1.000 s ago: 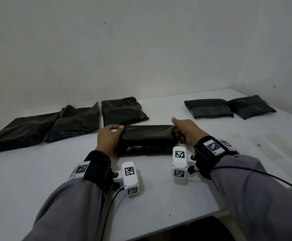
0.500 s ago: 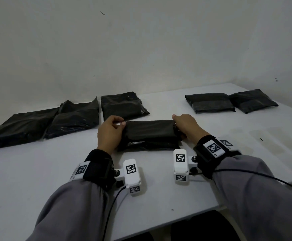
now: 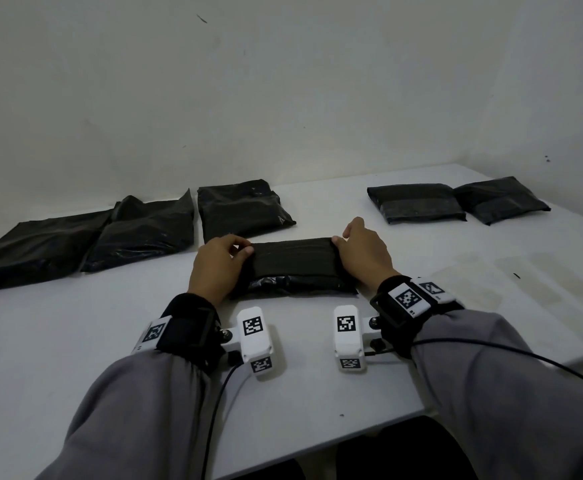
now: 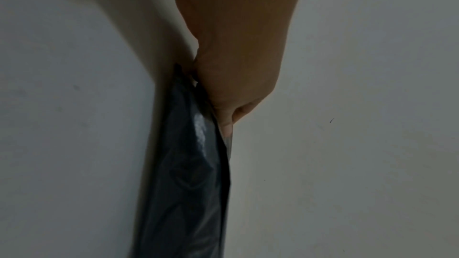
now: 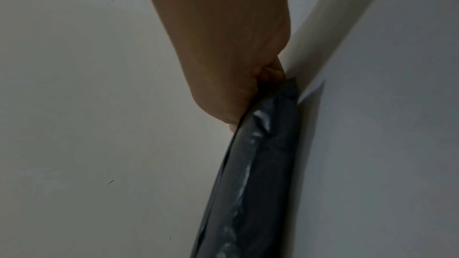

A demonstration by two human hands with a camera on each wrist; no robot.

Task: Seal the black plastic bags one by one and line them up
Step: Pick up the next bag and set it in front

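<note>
Both hands are on the same black bag (image 3: pixel 293 263), which sits flat on the white bench (image 3: pixel 75 341) right in front of the person; left hand (image 3: pixel 219 265) pinches its left end, right hand (image 3: pixel 364 252) grips the right end with curled fingers; three more bags (image 3: pixel 137 230) lie back left; two folded ones (image 3: pixel 418 202) sit side by side back right.

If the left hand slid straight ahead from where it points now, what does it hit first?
Probably the folded black bag lying just beyond the left hand, which grips the left end of the bag being sealed. A strip of bare table separates them; depth is uncertain.
</note>
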